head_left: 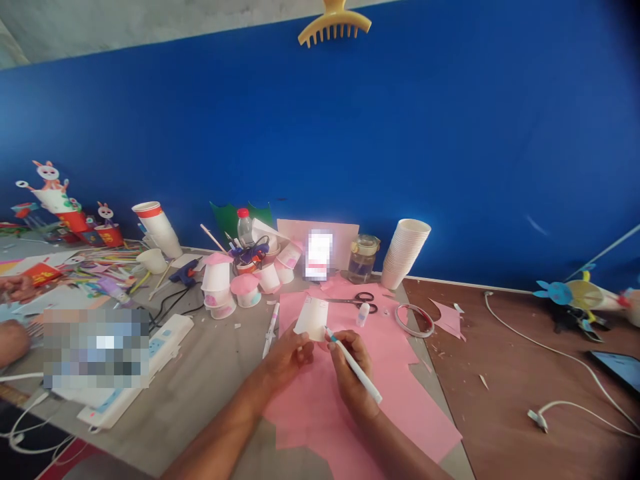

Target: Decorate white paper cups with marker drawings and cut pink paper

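Observation:
My left hand (287,357) pinches a small white paper piece (313,319) upright between its fingers, above a large sheet of pink paper (405,413). My right hand (353,373) grips a white pen with a blue tip (357,370). The tip sits at the lower right edge of the white piece. Both hands hover over the pink sheet, and a white marker (271,330) lies just beyond my left hand.
Black-handled scissors (353,301) and a small glue bottle (363,315) lie past the pink paper. Nearby are a tape roll (414,320), stacked paper cups (403,253) and a blue glue gun (185,272). A co-worker's hand (17,288) is at the far left.

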`<state>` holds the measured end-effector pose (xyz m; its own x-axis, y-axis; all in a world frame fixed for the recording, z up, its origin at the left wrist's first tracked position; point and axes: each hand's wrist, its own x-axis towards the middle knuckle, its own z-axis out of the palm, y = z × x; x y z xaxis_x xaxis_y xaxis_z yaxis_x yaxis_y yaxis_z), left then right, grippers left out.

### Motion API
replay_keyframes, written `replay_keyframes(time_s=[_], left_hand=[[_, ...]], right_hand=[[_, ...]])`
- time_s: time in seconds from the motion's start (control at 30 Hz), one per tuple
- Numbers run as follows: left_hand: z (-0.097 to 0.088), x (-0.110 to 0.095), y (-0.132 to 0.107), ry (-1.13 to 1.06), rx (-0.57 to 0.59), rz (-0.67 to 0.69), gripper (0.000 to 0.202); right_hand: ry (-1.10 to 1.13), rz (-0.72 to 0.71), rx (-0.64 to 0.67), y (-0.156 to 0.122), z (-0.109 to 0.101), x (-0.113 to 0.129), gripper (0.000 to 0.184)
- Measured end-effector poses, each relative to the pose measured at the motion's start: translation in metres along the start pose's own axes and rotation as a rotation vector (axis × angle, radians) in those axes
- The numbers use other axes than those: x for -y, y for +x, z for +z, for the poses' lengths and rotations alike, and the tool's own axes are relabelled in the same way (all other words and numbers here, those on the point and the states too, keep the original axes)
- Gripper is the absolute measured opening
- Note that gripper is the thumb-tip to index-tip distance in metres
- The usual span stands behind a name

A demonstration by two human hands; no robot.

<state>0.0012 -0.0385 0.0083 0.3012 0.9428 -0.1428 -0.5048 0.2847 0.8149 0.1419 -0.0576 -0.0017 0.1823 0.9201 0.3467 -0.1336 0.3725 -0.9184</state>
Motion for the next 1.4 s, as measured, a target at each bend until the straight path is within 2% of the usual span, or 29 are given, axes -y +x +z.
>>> replay_keyframes(time_s=[0.27, 0.63, 0.87, 1.07, 1.4], left_hand=[[-0.0022, 0.0009, 0.0001, -0.001, 0.033, 0.005, 0.025], [-0.0026, 0.0011, -0.0001, 0.015, 0.007, -0.014, 0.024], [-0.0055, 0.0028, 0.0009, -0.038, 0.005, -0.017, 0.024], [-0.0058, 0.0027, 0.0012, -0.023, 0.002, -0.019, 0.02], [-0.0051, 0.0014, 0.0001, -0.037, -0.02, -0.029, 0.02]], right_hand=[[0.013, -0.022, 0.009, 0.0006, 0.0003, -0.0042, 0.007], [-0.001, -0.048, 0.084, -0.0011, -0.0017, -0.0034, 0.006], [0.027, 0.033, 0.064, 0.0009, -0.0018, -0.0022, 0.008], [0.01, -0.001, 0.119, 0.0002, -0.0028, 0.0012, 0.007], [-0.013, -0.01, 0.126, 0.0007, -0.0036, 0.0014, 0.006]])
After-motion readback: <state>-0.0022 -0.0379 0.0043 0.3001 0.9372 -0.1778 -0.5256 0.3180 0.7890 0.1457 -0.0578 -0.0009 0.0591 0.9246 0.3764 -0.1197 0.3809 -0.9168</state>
